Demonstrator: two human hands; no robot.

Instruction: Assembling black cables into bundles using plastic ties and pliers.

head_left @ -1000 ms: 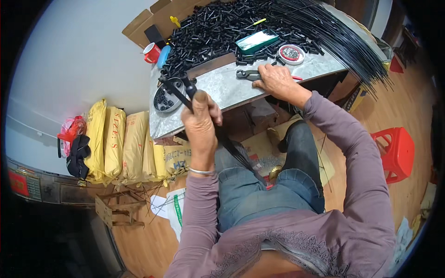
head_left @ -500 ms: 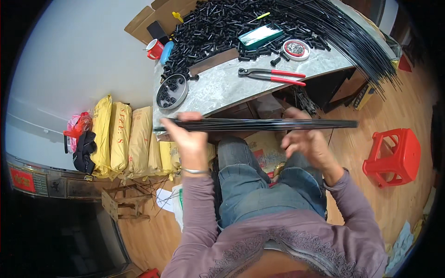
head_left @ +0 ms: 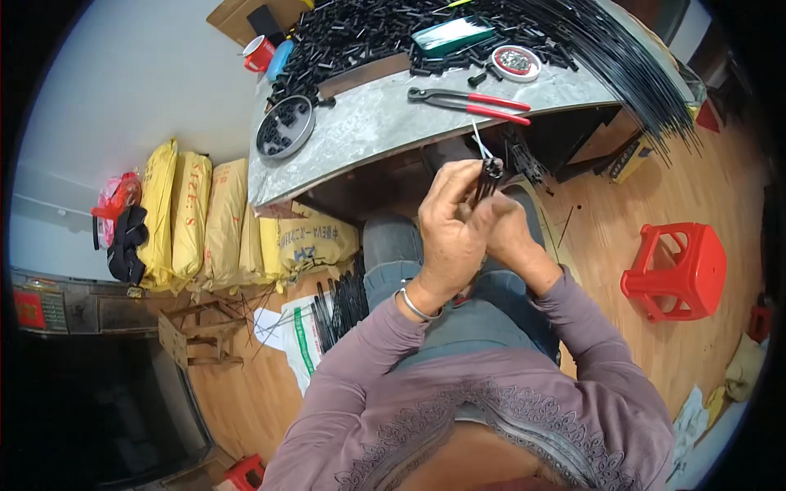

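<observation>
Left hand [head_left: 450, 233]: here it is, curled in with fingers drawn nearly closed, and it has hold of the black rod bundle [head_left: 485, 190].
Right hand [head_left: 509, 236]: tucked right up against the left, at the lower part of the bundle; its fingers are largely hidden, so how far they close cannot be told.
Black rod bundle: there between the hands, just off the near edge of the table [head_left: 360, 123], ends turned upward.
White strips [head_left: 478, 137]: poking out beside the rod ends, angled toward the pincers.
Pincers [head_left: 471, 105]: lying flat on the table, red handles to the right.
Round dish [head_left: 313, 123]: over on the left, small black pieces inside.
Far side: a spread of black tubes [head_left: 352, 49], with the teal box [head_left: 454, 47] among them.
Floor, right: a red stool [head_left: 708, 270] standing upright.
</observation>
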